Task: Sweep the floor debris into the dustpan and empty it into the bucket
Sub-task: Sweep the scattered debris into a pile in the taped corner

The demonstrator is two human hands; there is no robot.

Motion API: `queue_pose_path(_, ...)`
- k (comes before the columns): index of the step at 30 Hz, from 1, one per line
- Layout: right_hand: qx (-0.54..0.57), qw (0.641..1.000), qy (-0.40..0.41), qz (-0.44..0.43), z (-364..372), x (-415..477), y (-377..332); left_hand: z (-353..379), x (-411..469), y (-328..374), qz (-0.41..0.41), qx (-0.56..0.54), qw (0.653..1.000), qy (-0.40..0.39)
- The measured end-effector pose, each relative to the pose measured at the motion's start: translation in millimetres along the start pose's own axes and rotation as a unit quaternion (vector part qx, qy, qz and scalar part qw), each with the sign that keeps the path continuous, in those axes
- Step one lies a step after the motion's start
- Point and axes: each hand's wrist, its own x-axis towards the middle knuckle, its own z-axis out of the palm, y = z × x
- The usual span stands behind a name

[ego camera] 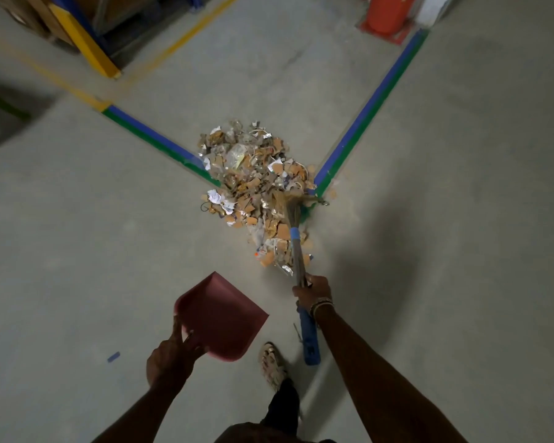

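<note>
While right hand [312,292] grips broom [296,251] in debris [250,167] | left hand [170,356] holds dustpan [224,311]

we are losing the handle of the dustpan [224,314] under our left hand [170,356], and the top edge is cropping the orange container [389,12].

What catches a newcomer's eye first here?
A heap of torn cardboard and paper debris sits mid-frame, where two blue-green floor tape lines meet. Nearer, the right hand grips a blue-handled straw broom reaching into it; the left hand holds a maroon plastic dustpan clear of it.
</note>
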Motion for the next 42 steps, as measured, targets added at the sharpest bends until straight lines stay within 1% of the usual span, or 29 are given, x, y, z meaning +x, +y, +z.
queue_pose_path(6, -0.026, 0.995, 0.032, -0.087, -32.9, -17.6, -1.5, -10.2, 9.6, 0.9, 0.009, 0.017, 1.0, 0.008)
queue_pose_path(9, -0.029, 0.996, 0.042, -0.08, -46.8, -38.9, 20.3, -14.9, 16.7, 5.6, 0.018, 0.012, 1.0, 0.0)
queue_pose_path(13, -0.01, 0.998, 0.06, -0.015, -53.0, -73.7, 60.0, -21.5, 33.2, 11.5, 0.047, 0.012, 0.999, -0.006)
queue_pose_path(17, 0.018, 0.995, 0.068, 0.064, -41.8, -102.1, 104.3, -29.7, 47.9, 11.6, 0.076, 0.03, 0.997, -0.012)
queue_pose_path(22, 0.05, 0.982, 0.08, 0.161, 3.4, -142.8, 136.2, -44.4, 57.0, -3.4, 0.1, 0.044, 0.994, 0.006)
queue_pose_path(25, 0.055, 0.98, 0.082, 0.173, 41.4, -155.1, 144.4, -52.9, 52.3, -20.6, 0.116, 0.043, 0.992, 0.02)
queue_pose_path(28, 0.054, 0.982, 0.064, 0.169, 79.8, -159.7, 136.0, -63.1, 49.6, -41.5, 0.148, 0.083, 0.985, 0.031)
queue_pose_path(33, 0.082, 0.983, 0.039, 0.162, 128.3, -160.4, 109.5, -83.7, 46.6, -72.0, 0.164, 0.089, 0.981, 0.041)
queue_pose_path(37, 0.128, 0.977, 0.038, 0.166, 147.9, -145.6, 68.7, -103.8, 58.0, -80.3, 0.185, 0.115, 0.975, 0.049)
queue_pose_path(42, 0.172, 0.971, 0.056, 0.157, 171.7, -116.6, -1.2, -130.6, 99.6, -93.2, 0.202, 0.137, 0.969, 0.026)
